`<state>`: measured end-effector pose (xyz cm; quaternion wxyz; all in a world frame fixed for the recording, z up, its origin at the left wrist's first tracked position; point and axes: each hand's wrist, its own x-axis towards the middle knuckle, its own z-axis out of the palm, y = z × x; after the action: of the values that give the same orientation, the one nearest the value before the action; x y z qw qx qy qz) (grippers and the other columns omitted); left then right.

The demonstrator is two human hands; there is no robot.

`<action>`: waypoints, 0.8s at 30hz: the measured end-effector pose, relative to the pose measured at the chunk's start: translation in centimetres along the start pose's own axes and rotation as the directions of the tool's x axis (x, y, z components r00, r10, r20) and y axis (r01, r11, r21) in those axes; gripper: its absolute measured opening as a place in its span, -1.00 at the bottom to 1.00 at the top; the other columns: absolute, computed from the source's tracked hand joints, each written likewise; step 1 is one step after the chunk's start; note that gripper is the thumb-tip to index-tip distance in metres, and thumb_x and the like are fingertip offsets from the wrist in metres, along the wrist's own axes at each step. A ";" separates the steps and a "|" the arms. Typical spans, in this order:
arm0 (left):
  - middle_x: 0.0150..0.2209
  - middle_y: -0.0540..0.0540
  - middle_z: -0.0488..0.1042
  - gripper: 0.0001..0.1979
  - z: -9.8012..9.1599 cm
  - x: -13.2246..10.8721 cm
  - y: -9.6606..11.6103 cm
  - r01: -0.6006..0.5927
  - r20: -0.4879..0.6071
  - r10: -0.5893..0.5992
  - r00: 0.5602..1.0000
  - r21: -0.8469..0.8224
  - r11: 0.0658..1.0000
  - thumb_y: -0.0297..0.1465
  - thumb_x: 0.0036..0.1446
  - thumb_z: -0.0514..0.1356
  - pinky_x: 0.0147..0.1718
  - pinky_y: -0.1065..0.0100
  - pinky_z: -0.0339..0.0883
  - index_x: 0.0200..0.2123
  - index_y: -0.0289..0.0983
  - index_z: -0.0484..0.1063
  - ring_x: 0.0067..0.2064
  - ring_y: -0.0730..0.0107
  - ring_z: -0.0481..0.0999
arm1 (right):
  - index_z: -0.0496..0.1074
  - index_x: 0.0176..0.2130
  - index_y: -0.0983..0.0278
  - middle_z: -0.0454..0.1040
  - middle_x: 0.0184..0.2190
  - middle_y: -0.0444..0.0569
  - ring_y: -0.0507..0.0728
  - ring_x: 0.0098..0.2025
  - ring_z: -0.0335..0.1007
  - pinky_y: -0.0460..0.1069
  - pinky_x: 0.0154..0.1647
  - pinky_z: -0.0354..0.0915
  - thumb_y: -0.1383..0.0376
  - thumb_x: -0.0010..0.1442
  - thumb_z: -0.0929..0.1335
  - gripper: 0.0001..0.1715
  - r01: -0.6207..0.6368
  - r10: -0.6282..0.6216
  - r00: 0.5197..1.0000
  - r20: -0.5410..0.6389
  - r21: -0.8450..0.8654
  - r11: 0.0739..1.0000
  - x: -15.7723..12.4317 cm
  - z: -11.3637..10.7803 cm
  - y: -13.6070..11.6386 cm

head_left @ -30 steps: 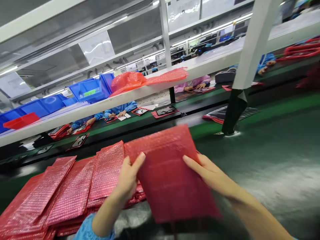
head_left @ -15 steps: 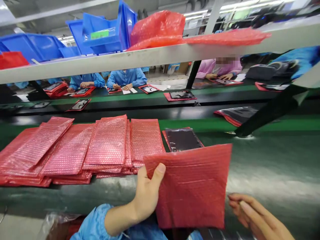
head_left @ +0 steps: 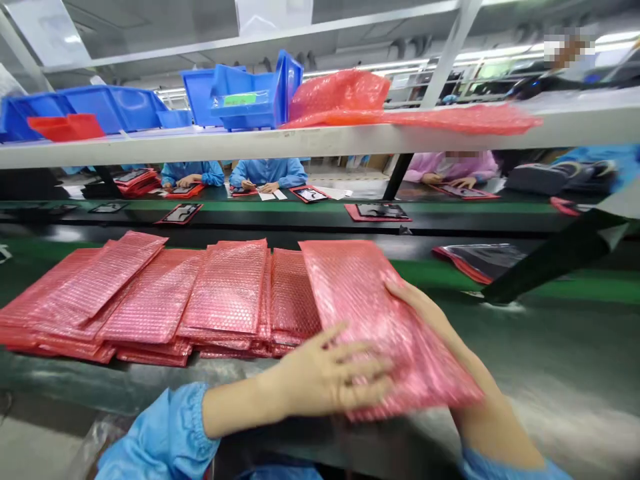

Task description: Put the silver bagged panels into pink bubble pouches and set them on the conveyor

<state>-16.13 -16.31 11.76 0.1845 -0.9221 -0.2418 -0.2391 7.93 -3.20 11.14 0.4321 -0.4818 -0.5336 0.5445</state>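
The red bubble pouch [head_left: 350,287] is being held at a tilt above the green bench [head_left: 565,347], just right of the pouch stacks [head_left: 225,293]. The right hand [head_left: 425,313] is gripping its right edge, thumb lying on the near face, the other fingers being hidden behind. The left hand [head_left: 340,377] is lying over the lower face, fingers spread wide, gripping nothing; blur is obscuring whether they are pressing. In judgement, good handling is calling for a steady edge grip and a flat, light left palm, avoiding creases. Beyond, a co-worker's hands [head_left: 270,188] are resting near a flat panel [head_left: 310,194].
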 end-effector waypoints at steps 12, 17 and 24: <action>0.06 -0.11 0.67 -0.68 -0.4 -18.2 3.6 0.765 -0.114 -0.776 0.620 -0.128 0.631 -0.52 0.44 0.18 0.27 0.07 0.51 0.16 -0.13 0.54 0.09 0.28 0.66 | 0.29 0.44 0.30 0.39 0.31 0.39 0.54 0.30 0.39 0.38 0.25 0.37 -0.06 0.40 0.28 -0.19 0.325 -0.246 0.940 0.235 -0.836 0.443 13.3 7.5 9.0; 0.00 -0.15 0.63 -0.77 -0.6 -25.0 4.4 0.950 -0.478 -0.862 0.170 -0.154 0.273 -0.42 0.43 0.19 0.09 0.08 0.58 0.06 -0.16 0.58 0.05 0.14 0.65 | 0.23 0.49 0.24 0.25 0.45 0.31 0.56 0.43 0.24 0.46 0.41 0.23 -0.15 0.41 0.25 -0.12 0.497 -0.389 0.853 0.347 -0.768 0.404 15.2 10.9 6.1; 0.09 -0.24 0.52 -0.67 1.1 -27.5 2.5 0.961 -0.636 -0.753 -0.166 -0.277 0.022 -0.17 0.45 0.21 0.10 0.09 0.50 0.12 -0.23 0.46 0.11 0.10 0.56 | 0.22 0.50 0.40 0.17 0.53 0.31 0.46 0.54 0.10 0.29 0.53 0.09 -0.20 0.49 0.15 -0.05 0.686 -0.297 0.726 0.621 -0.622 0.378 18.9 27.5 -1.3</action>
<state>-35.55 -27.65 -4.26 0.1750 -0.3039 -0.7544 -0.5550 -22.32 10.94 10.27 0.1775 -0.3118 -0.9201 0.1570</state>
